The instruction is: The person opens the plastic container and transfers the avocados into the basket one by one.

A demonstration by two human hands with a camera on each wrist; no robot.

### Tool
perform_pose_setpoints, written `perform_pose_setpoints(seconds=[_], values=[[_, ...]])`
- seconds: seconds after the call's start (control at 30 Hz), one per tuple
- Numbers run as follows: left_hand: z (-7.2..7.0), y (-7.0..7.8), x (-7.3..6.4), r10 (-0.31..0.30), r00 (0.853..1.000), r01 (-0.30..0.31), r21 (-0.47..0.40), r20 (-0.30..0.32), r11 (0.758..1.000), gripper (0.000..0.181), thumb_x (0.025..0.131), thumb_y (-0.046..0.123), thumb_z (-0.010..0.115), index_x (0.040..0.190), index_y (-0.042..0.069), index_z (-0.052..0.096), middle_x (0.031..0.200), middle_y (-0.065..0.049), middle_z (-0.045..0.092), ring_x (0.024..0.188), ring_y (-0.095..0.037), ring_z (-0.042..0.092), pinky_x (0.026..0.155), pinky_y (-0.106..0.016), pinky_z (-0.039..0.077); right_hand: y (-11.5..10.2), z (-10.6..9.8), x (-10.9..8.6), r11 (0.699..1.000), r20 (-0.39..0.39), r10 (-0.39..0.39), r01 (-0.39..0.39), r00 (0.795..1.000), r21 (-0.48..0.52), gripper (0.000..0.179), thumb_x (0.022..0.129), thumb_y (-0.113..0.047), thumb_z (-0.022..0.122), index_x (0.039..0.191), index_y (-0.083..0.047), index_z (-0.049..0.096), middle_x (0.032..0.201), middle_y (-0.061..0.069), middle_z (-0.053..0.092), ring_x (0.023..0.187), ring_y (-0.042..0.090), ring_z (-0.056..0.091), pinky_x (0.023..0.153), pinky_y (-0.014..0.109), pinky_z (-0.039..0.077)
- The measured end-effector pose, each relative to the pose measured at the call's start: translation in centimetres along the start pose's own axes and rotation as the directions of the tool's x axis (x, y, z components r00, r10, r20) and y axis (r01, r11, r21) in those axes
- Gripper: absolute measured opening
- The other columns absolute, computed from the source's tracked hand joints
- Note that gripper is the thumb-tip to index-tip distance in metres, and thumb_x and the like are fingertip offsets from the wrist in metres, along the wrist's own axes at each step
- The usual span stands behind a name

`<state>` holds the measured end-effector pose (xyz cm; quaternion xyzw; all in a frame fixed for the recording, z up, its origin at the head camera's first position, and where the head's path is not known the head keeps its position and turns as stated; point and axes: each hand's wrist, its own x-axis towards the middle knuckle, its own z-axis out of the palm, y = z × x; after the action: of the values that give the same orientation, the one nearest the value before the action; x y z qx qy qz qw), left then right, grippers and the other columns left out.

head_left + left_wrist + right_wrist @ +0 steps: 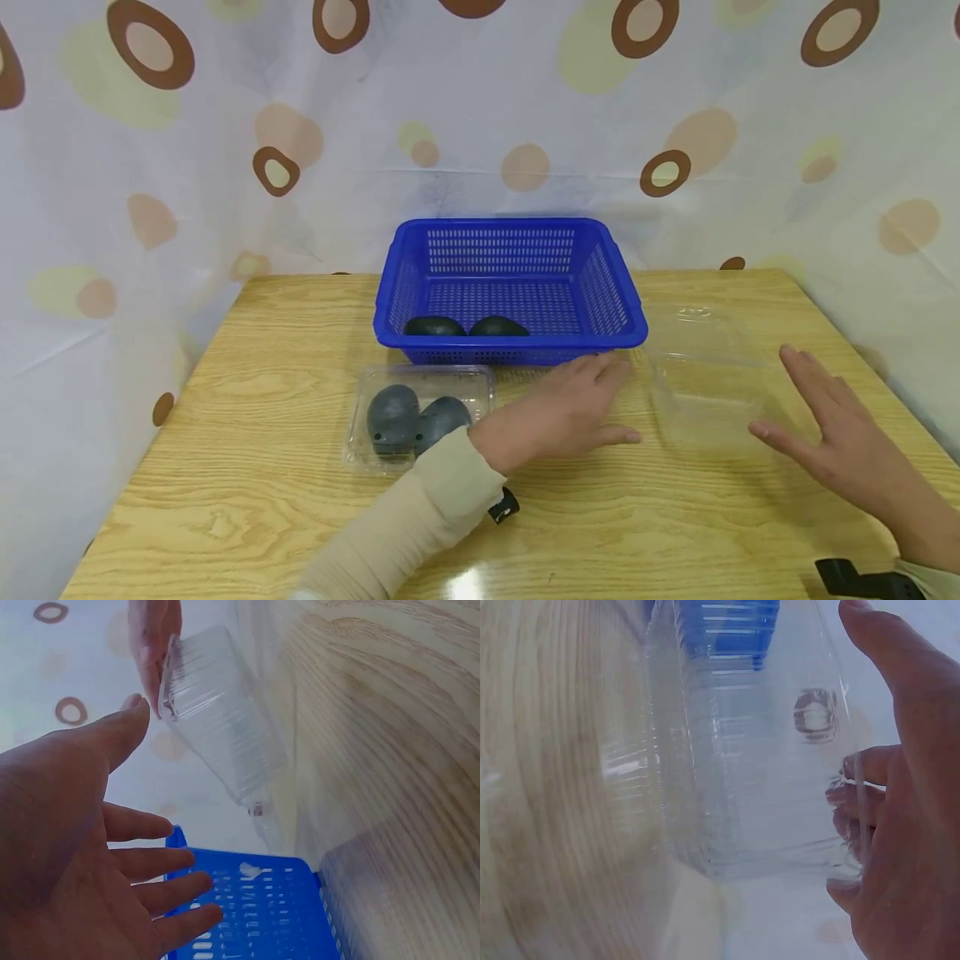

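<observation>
An empty clear plastic container (708, 392), its lid raised, stands on the right of the table. My right hand (847, 442) is at its right side, thumb and fingers spread; in the right wrist view the fingertips (847, 799) are right at the rim. My left hand (562, 408) reaches rightward toward the same container, fingers straight and holding nothing, a gap between them in the left wrist view. Under the left forearm, a second clear container (483, 383) holds two dark avocados (393, 417), partly hidden by the sleeve.
Behind the hands stands a blue plastic basket (510, 341) with two more dark avocados (435, 326) along its near side. All of this is on a wood-grain table (225, 500), with a patterned curtain (480, 108) hanging at its back and sides.
</observation>
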<state>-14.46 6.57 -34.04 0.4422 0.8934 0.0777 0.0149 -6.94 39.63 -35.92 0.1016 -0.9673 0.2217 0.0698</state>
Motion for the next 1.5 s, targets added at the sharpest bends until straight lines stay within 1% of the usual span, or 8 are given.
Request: perform_pose_setpoints(seconds=[0.1, 0.23, 0.37, 0.57, 0.8, 1.0, 1.27, 1.5], values=[[-0.4, -0.5, -0.9, -0.037, 0.999, 0.037, 0.004, 0.026, 0.999, 0.084, 0.096, 0.063, 0.045, 0.158, 0.012, 0.021, 0.163, -0.008, 0.027, 0.151, -0.022, 0.028, 0.124, -0.033, 0.026, -0.4, -0.1, 0.2, 0.996, -0.027, -0.061, 0.059, 0.998, -0.074, 0.097, 0.092, -0.028, 0.069, 0.161, -0.014, 0.002, 0.167, 0.016, 0.0, 0.154, 0.035, -0.008, 0.118, 0.062, -0.017], [-0.9, -1.2, -2.4, -0.036, 0.999, 0.036, 0.015, 0.02, 0.999, 0.084, 0.097, 0.063, 0.044, 0.159, 0.014, 0.018, 0.163, -0.008, 0.028, 0.151, -0.022, 0.027, 0.124, -0.036, 0.025, -1.3, -0.4, 0.6, 0.987, -0.037, -0.103, 0.098, 0.994, -0.128, 0.098, 0.09, -0.03, 0.071, 0.161, -0.013, 0.004, 0.167, 0.017, 0.002, 0.154, 0.036, -0.008, 0.118, 0.065, -0.015], [-1.5, -1.8, -4.0, -0.027, 1.0, 0.027, 0.022, 0.009, 0.999, 0.08, 0.097, 0.062, 0.045, 0.158, 0.015, 0.023, 0.162, -0.008, 0.03, 0.15, -0.023, 0.03, 0.123, -0.038, 0.027, -2.4, -0.6, 1.1, 0.983, -0.031, -0.124, 0.118, 0.992, -0.143, 0.099, 0.089, -0.031, 0.073, 0.161, -0.014, 0.006, 0.167, 0.019, 0.006, 0.154, 0.037, -0.007, 0.118, 0.066, -0.012], [-2.5, -2.8, -6.3, -0.034, 0.998, 0.036, 0.033, -0.05, 0.999, 0.079, 0.097, 0.062, 0.045, 0.157, 0.015, 0.027, 0.161, -0.009, 0.033, 0.149, -0.024, 0.032, 0.123, -0.039, 0.027, -4.0, -0.4, 1.7, 0.975, -0.01, -0.165, 0.162, 0.986, -0.15, 0.101, 0.086, -0.034, 0.075, 0.161, -0.015, 0.009, 0.166, 0.017, 0.011, 0.155, 0.033, -0.006, 0.119, 0.064, -0.013], [-3.1, -4.3, -8.3, -0.105, 0.991, 0.109, 0.038, -0.081, 0.993, 0.079, 0.096, 0.065, 0.043, 0.158, 0.019, 0.026, 0.163, -0.007, 0.027, 0.151, -0.027, 0.027, 0.124, -0.042, 0.025, -6.4, 0.8, 2.7, 0.964, -0.004, -0.224, 0.221, 0.975, -0.145, 0.103, 0.083, -0.035, 0.078, 0.161, -0.016, 0.013, 0.166, 0.013, 0.016, 0.156, 0.028, -0.001, 0.123, 0.059, -0.01], [-3.0, -5.7, -10.1, -0.117, 0.983, 0.125, 0.047, -0.14, 0.991, 0.078, 0.095, 0.063, 0.049, 0.156, 0.018, 0.031, 0.161, -0.01, 0.031, 0.15, -0.029, 0.029, 0.123, -0.044, 0.027, -8.5, 1.8, 3.9, 0.937, 0.009, -0.31, 0.307, 0.951, -0.167, 0.102, 0.083, -0.042, 0.076, 0.161, -0.017, 0.014, 0.167, 0.008, 0.014, 0.156, 0.025, -0.002, 0.125, 0.053, -0.008], [-2.8, -7.1, -12.3, -0.108, 0.976, 0.112, 0.011, -0.188, 0.994, 0.072, 0.096, 0.059, 0.053, 0.152, 0.015, 0.04, 0.159, -0.013, 0.036, 0.149, -0.031, 0.031, 0.123, -0.043, 0.026, -11.4, 3.2, 4.7, 0.917, 0.04, -0.367, 0.369, 0.929, -0.15, 0.102, 0.082, -0.043, 0.077, 0.16, -0.015, 0.017, 0.167, 0.007, 0.014, 0.156, 0.026, 0.001, 0.127, 0.043, -0.006], [-2.7, -8.0, -14.0, -0.166, 0.972, 0.157, -0.071, -0.166, 0.985, 0.069, 0.094, 0.055, 0.058, 0.148, 0.014, 0.045, 0.157, -0.013, 0.037, 0.148, -0.034, 0.031, 0.123, -0.048, 0.027, -13.4, 4.8, 5.1, 0.876, 0.038, -0.465, 0.466, 0.885, -0.125, 0.101, 0.081, -0.045, 0.078, 0.159, -0.012, 0.023, 0.166, 0.005, 0.019, 0.156, 0.024, 0.008, 0.126, 0.027, -0.004]])
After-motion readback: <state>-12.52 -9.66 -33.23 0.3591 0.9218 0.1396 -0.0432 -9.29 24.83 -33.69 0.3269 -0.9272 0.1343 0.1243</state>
